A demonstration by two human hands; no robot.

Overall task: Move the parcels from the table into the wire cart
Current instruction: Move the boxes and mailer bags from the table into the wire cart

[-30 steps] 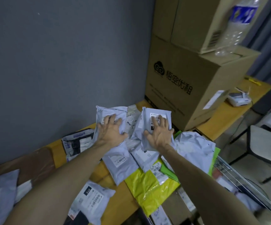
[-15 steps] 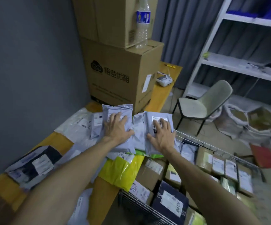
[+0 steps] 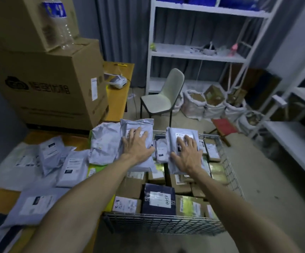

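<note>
My left hand [image 3: 136, 144] grips a grey poly-mailer parcel [image 3: 139, 125] at the table's right edge, partly over the wire cart [image 3: 164, 223]. My right hand [image 3: 188, 154] grips a second grey parcel [image 3: 174, 143] with a white label, held over the cart's far half. The cart stands right of the wooden table [image 3: 0, 199] and holds several cardboard boxes, a dark blue box [image 3: 158, 199] and small mailers. More grey parcels [image 3: 71, 163] lie spread on the table at my left, one large crumpled one [image 3: 104, 143] beside my left hand.
Two stacked cardboard boxes [image 3: 53, 84] with a water bottle [image 3: 58, 24] fill the table's back. A white device [image 3: 116, 82] sits beyond them. A chair [image 3: 163, 95], white sacks [image 3: 210, 105], a red stool [image 3: 224, 126] and white shelving [image 3: 199, 57] stand behind and right of the cart.
Both hands have carried their grey parcels rightward, off the table pile and out over the wire cart. My view has swung right with them.
</note>
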